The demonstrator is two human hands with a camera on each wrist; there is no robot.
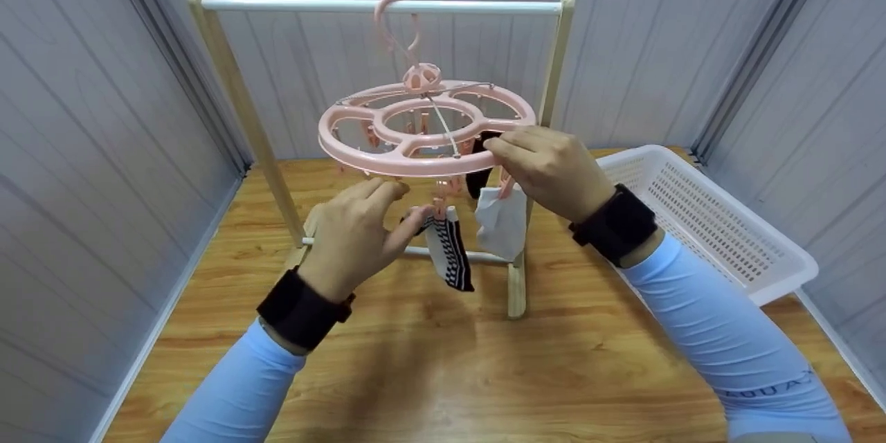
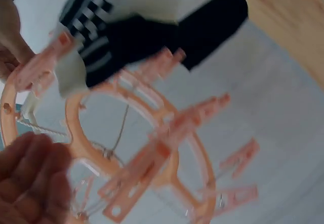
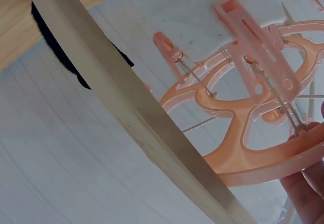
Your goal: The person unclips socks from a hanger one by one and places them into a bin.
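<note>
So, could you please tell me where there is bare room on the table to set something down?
The wooden table is bare between the two sleeves, in front of the rack's foot, and along the left wall. It is crowded under the pink hanger, where socks hang, and the right holds the white basket.

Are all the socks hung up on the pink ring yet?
Nearly. The patterned sock and white sock hang clipped under the hanger. The left hand touches the patterned one; the right hand holds the rim. The basket looks empty.

Glossy pink plastic sock hanger (image 1: 387,152), smooth pale wooden rack (image 1: 239,100), knitted cloth socks (image 1: 450,256), perforated plastic basket (image 1: 720,228).
</note>
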